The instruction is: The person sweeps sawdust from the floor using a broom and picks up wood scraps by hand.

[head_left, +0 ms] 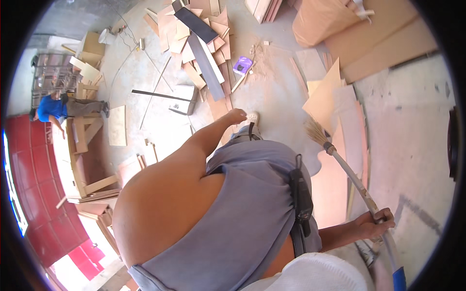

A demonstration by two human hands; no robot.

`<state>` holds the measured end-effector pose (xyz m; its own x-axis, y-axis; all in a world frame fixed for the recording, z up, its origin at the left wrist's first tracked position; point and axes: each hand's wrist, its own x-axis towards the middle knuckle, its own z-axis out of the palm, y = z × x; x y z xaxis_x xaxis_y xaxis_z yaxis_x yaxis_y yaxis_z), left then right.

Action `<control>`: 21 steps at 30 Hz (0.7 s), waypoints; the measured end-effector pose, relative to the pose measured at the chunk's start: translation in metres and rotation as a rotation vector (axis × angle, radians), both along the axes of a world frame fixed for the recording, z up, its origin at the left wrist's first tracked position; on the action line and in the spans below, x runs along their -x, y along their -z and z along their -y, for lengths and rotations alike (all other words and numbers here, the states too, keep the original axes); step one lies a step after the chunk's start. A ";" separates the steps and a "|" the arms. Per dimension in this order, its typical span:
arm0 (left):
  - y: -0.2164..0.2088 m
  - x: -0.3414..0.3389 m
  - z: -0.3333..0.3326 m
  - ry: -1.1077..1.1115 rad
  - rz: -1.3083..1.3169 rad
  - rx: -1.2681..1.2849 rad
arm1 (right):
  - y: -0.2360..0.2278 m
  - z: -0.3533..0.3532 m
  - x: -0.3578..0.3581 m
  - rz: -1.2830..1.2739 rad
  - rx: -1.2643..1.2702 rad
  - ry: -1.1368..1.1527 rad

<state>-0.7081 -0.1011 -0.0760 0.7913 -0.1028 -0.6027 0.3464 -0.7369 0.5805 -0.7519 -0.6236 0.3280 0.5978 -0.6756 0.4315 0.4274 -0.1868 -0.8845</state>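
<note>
My right hand [374, 224] is wrapped round the pale handle of a broom [358, 186], low at the right. The broom slants up and left to straw bristles [315, 133] bound near the handle's end; a blue band marks its lower end. The bristles are over thin wood sheets [335, 169] beside the wall. My left hand [237, 116] hangs forward near my shoe [252, 118]. No object shows in it, and its fingers are too foreshortened to tell whether they are curled.
Ahead lies a pile of wood offcuts [182, 36] with dark strips. A purple package [242, 65] sits beside it, near sawdust [264, 68]. A large tan sack [323, 22] stands far right. At left, a person in a blue shirt [51, 107] leans over a wooden workbench [73, 155].
</note>
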 end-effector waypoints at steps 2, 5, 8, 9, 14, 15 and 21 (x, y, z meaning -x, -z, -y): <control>0.010 -0.008 -0.055 -0.273 -0.045 0.133 | -0.010 -0.042 -0.048 -0.020 0.125 0.213; 0.013 -0.026 -0.125 -0.668 -0.133 0.230 | -0.025 -0.087 -0.142 0.130 -0.229 0.240; 0.004 -0.038 -0.173 -0.903 -0.141 0.233 | -0.043 -0.121 -0.231 0.143 -0.210 0.004; 0.001 -0.041 -0.183 -0.955 -0.142 0.208 | -0.045 -0.132 -0.264 0.221 -0.172 0.038; 0.002 -0.040 -0.208 -1.100 -0.098 0.286 | -0.049 -0.202 -0.413 0.309 -0.152 -0.181; 0.004 -0.036 -0.208 -1.131 -0.124 0.327 | -0.047 -0.217 -0.440 0.252 -0.180 -0.243; 0.017 -0.028 -0.177 -1.107 -0.350 0.202 | -0.019 -0.297 -0.623 0.284 -0.245 -0.349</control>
